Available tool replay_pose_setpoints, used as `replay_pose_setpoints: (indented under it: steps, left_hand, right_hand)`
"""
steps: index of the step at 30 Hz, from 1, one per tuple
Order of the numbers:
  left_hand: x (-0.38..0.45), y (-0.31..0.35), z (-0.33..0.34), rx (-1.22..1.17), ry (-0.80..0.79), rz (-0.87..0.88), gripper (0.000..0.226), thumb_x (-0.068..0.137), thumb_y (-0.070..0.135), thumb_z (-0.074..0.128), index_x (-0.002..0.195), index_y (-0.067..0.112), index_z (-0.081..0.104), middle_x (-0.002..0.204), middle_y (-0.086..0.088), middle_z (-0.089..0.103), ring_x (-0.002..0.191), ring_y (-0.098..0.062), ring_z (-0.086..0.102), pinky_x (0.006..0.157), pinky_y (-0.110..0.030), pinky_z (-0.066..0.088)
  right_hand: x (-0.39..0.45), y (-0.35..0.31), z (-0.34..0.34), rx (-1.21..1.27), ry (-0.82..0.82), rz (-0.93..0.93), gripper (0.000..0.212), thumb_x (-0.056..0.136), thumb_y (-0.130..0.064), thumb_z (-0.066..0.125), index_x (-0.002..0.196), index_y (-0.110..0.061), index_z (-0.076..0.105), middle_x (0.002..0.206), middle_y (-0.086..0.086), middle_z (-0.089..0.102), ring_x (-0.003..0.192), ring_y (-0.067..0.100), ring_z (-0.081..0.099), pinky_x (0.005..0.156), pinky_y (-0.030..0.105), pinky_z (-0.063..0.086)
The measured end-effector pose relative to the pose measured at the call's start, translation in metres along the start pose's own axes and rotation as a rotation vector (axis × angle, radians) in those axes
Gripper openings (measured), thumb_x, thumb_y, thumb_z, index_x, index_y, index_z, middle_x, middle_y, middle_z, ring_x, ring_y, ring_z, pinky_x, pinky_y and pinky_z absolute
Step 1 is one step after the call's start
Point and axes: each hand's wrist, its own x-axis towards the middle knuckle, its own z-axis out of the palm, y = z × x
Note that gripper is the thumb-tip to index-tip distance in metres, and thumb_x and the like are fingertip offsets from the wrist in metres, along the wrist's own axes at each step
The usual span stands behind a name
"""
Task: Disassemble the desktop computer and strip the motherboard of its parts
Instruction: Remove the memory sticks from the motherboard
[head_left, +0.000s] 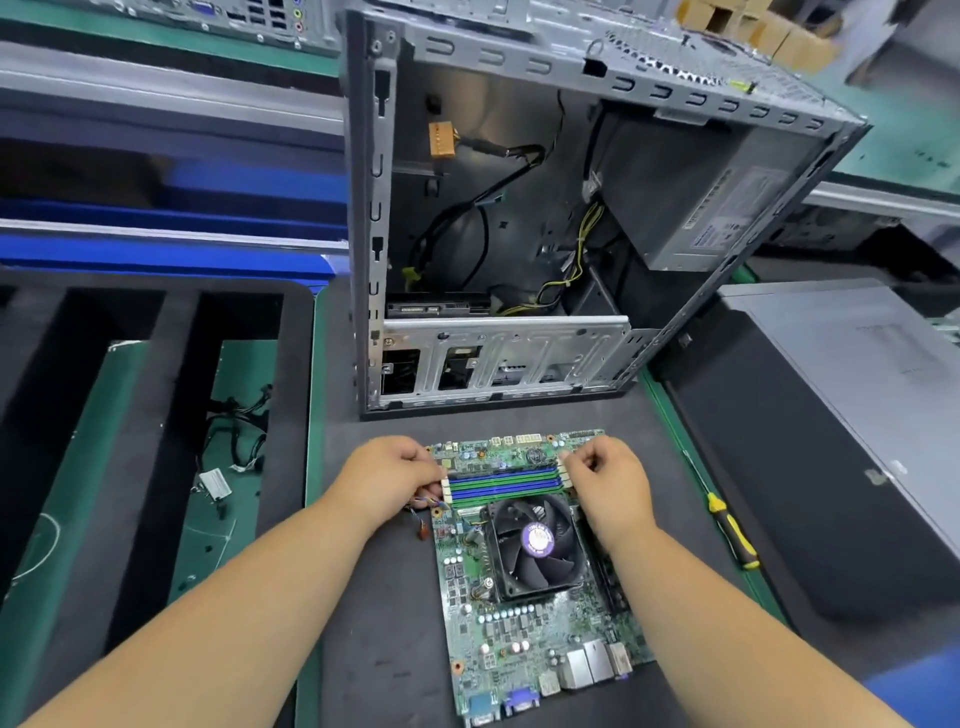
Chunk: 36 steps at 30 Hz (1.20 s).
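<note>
Both hands sit at the ends of the memory slots (503, 484): the left hand (395, 475) has its fingers curled, pinching the white latches at the left end, and the right hand (605, 480) pinches those at the right end, each grip clenched on the clips. The motherboard (524, 613) lies flat on the dark mat of the table (384, 649), its cooler fan (537, 540) just below the slots. Beyond it stands the opened computer case (519, 234), cables hanging inside. A yellow-handled screwdriver (730, 530) lies to the right, apart from the board.
</note>
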Motion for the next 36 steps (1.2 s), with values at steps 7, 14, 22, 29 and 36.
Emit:
replay_pose_setpoints:
  steps: [7,14,22,29,36]
  left_hand:
    - [0.0,-0.003,0.0,-0.025,0.019,0.005,0.011,0.083,0.002,0.067,0.073,0.001,0.065,0.067,-0.011,0.072,0.064,-0.021,0.069,0.054,-0.024,0.052]
    - [-0.001,-0.007,-0.003,-0.034,-0.009,0.039,0.011,0.084,0.004,0.07,0.076,0.001,0.063,0.071,-0.011,0.073,0.072,-0.02,0.071,0.061,-0.027,0.053]
    - [-0.005,-0.01,-0.006,-0.06,-0.043,0.092,0.006,0.084,0.006,0.07,0.081,0.003,0.067,0.073,-0.011,0.073,0.067,-0.017,0.07,0.067,-0.026,0.056]
    - [-0.014,-0.005,-0.005,-0.076,0.02,0.103,0.011,0.091,0.007,0.062,0.084,0.0,0.065,0.075,-0.014,0.072,0.068,-0.021,0.07,0.063,-0.023,0.055]
    - [-0.017,0.003,0.002,-0.064,0.112,0.048,0.02,0.096,0.01,0.056,0.084,-0.004,0.065,0.068,-0.013,0.07,0.061,-0.02,0.067,0.058,-0.021,0.055]
  right_hand:
    - [0.002,-0.002,0.001,-0.011,-0.014,0.058,0.034,0.087,-0.025,0.069,0.062,-0.016,0.048,0.069,0.001,0.054,0.06,0.013,0.048,0.054,0.023,0.035]
    - [0.002,-0.003,-0.001,-0.025,-0.028,0.044,0.032,0.088,-0.023,0.068,0.064,-0.015,0.048,0.07,0.001,0.052,0.061,0.015,0.047,0.055,0.025,0.035]
    - [-0.003,-0.018,-0.013,-0.224,-0.181,-0.323,0.006,0.087,-0.033,0.071,0.086,-0.037,0.066,0.092,-0.017,0.059,0.088,-0.003,0.051,0.088,0.024,0.025]
    - [0.01,-0.03,-0.014,-0.549,-0.293,-0.56,0.006,0.092,-0.033,0.065,0.096,-0.034,0.07,0.099,-0.017,0.064,0.1,0.011,0.051,0.09,0.03,0.022]
    - [0.016,-0.027,-0.03,-0.218,-0.193,-0.614,0.011,0.092,-0.014,0.065,0.09,-0.024,0.062,0.089,-0.014,0.056,0.088,0.008,0.049,0.076,0.024,0.04]
